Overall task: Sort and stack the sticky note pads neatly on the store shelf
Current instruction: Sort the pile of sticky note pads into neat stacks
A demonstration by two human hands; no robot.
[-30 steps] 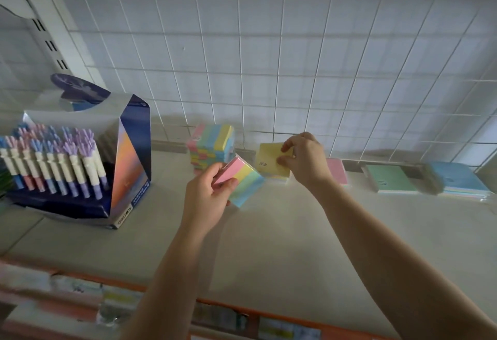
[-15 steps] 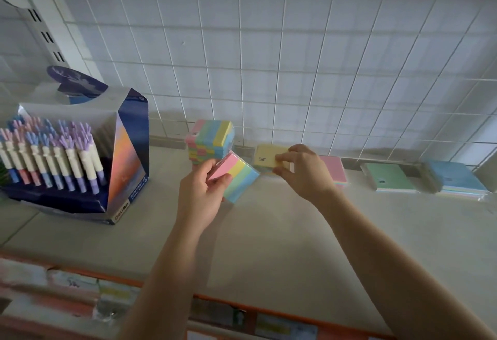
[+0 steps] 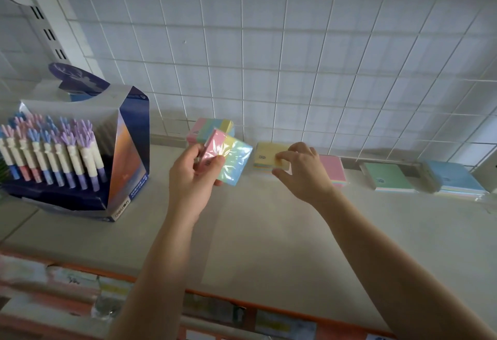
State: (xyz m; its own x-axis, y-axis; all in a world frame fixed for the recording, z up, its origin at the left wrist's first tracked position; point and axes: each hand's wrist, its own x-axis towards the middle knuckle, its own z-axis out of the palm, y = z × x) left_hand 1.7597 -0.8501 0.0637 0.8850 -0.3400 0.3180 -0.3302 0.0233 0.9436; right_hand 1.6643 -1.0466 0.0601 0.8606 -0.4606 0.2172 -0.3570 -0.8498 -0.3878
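My left hand [image 3: 192, 175] grips a wrapped rainbow pad [image 3: 228, 160], striped pink, yellow and blue, tilted above the shelf [image 3: 269, 232]. Behind it a stack of rainbow pads [image 3: 212, 127] stands against the back grid. My right hand [image 3: 301, 170] rests its fingertips on the right side of a yellow-topped pad [image 3: 266, 154] lying flat on the shelf. Right of that hand lie a pink-topped pad [image 3: 332, 168], a green pad [image 3: 388, 178] and a blue pad [image 3: 454, 178], in a row along the back.
A blue cardboard pen display [image 3: 78, 162] full of pastel pens stands at the left. A white wire grid [image 3: 269, 57] backs the shelf. An orange price rail [image 3: 242, 310] with labels runs along the front edge.
My right hand lowered the yellow pad from the air onto the shelf beside the pink pad. My left hand turned the rainbow pad so its wrapped face shows.
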